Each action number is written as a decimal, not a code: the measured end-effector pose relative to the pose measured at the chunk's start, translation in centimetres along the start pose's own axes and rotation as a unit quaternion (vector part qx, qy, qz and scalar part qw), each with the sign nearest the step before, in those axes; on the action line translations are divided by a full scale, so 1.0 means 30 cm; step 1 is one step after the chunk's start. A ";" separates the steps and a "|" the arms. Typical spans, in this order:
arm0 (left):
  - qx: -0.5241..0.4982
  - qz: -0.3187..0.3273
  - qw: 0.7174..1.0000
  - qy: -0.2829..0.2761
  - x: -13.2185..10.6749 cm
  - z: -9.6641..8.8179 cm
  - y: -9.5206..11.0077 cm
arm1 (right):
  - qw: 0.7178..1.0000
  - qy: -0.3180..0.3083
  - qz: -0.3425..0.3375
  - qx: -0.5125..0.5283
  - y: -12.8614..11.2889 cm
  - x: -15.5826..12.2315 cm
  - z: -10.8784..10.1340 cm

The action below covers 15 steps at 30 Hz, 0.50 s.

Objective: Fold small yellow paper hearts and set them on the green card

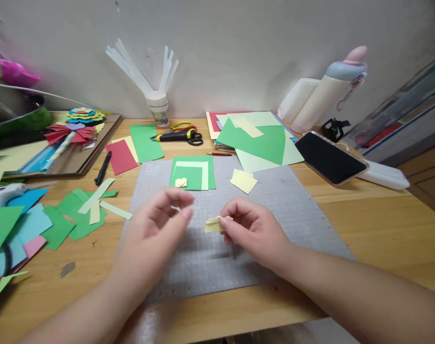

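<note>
Between the thumb and fingers of my right hand is a small folded piece of pale yellow paper, held just above the grey cutting mat. My left hand hovers to its left, slightly blurred, with fingers curled, thumb apart from them and nothing in its grasp. Beyond it lies a green paper square bearing a pale L-shaped strip and a small folded yellow paper heart. A few yellow paper squares overlap on the mat past my right hand.
Scissors and a yellow-black cutter lie near a cup of white sticks. Coloured sheets and a phone sit at the back right. Paper scraps and a black pen lie to the left.
</note>
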<state>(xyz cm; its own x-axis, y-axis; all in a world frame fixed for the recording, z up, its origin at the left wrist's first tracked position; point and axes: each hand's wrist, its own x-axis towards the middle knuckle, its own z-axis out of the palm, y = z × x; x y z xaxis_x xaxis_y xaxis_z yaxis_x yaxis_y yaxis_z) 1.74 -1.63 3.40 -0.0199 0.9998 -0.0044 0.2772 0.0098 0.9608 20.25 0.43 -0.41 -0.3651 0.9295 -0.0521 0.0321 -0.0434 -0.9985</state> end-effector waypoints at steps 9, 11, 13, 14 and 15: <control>0.097 0.067 0.987 -0.106 -0.017 0.046 -0.034 | 0.995 -0.031 -0.036 -0.089 -0.015 -0.009 0.003; 0.105 0.067 0.986 -0.109 -0.017 0.044 -0.033 | 0.993 -0.038 -0.048 -0.099 -0.018 -0.008 0.005; 0.113 0.064 0.986 -0.109 -0.016 0.045 -0.035 | 0.991 -0.041 -0.059 -0.111 -0.020 -0.008 0.006; 0.117 0.063 0.985 -0.107 -0.016 0.045 -0.037 | 0.990 -0.042 -0.064 -0.117 -0.020 -0.009 0.006; 0.121 0.060 0.985 -0.107 -0.017 0.046 -0.038 | 0.989 -0.043 -0.068 -0.122 -0.020 -0.010 0.007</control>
<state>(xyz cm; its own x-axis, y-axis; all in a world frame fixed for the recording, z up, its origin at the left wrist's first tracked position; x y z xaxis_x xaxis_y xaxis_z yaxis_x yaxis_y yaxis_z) 2.75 -2.13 1.91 0.2230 0.9746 0.0226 0.4872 -0.1315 0.8633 20.15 0.10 0.19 -0.4592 0.8856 0.0701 0.1973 0.1786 -0.9639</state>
